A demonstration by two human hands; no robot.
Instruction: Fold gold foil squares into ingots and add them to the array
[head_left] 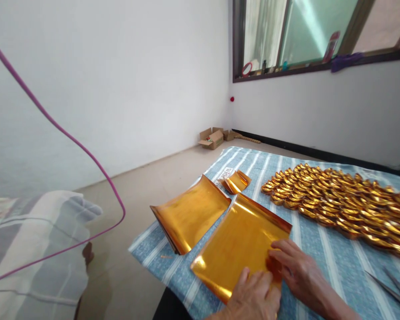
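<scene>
A shiny gold foil sheet [242, 242] lies flat in front of me on the cloth. My left hand [255, 295] presses on its near edge with bent fingers. At the right edge, my right hand [295, 269] has its fingers curled round a darker, bent-up part of the foil; its thumb is hidden. Just left of this sheet lies a stack of gold foil sheets [191, 213] with curling edges. Smaller gold foil pieces [236, 181] sit behind the two. To the right are rows of folded gold foil ingots [333, 200], several deep.
A blue striped cloth [168, 262] covers the work surface. Scissors [391, 291] lie at the lower right. A pink cord [98, 164] hangs across the left, near a draped cloth [50, 249]. An open cardboard box [213, 140] stands by the wall below a window.
</scene>
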